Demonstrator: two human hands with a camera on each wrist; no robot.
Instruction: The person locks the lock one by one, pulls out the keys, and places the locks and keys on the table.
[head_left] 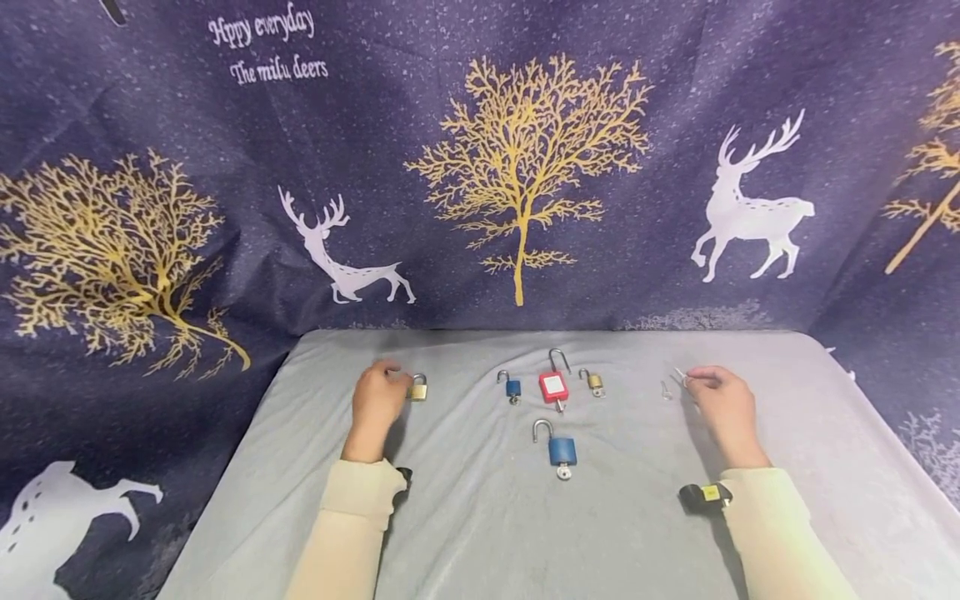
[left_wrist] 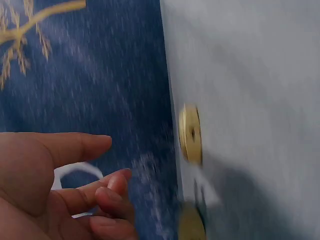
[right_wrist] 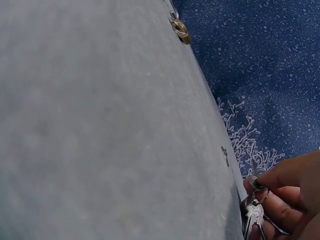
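My left hand (head_left: 380,404) is at the left of the grey cloth, beside a closed brass padlock (head_left: 417,390). In the left wrist view its thumb and fingers stand apart with nothing between them. That view shows one brass padlock (left_wrist: 191,134) with its keyhole end facing the camera, and part of a second brass piece (left_wrist: 191,222), blurred, at the bottom edge. On the right, my right hand (head_left: 722,408) pinches a small ring with several keys (right_wrist: 255,214) hanging from it. A loose small key (head_left: 666,390) lies just left of those fingers.
Between the hands lie open padlocks with keys in them: a small blue one (head_left: 513,387), a red one (head_left: 553,387), a small brass one (head_left: 595,382) and a larger blue one (head_left: 562,451). Behind the table hangs a dark blue printed curtain (head_left: 360,150).
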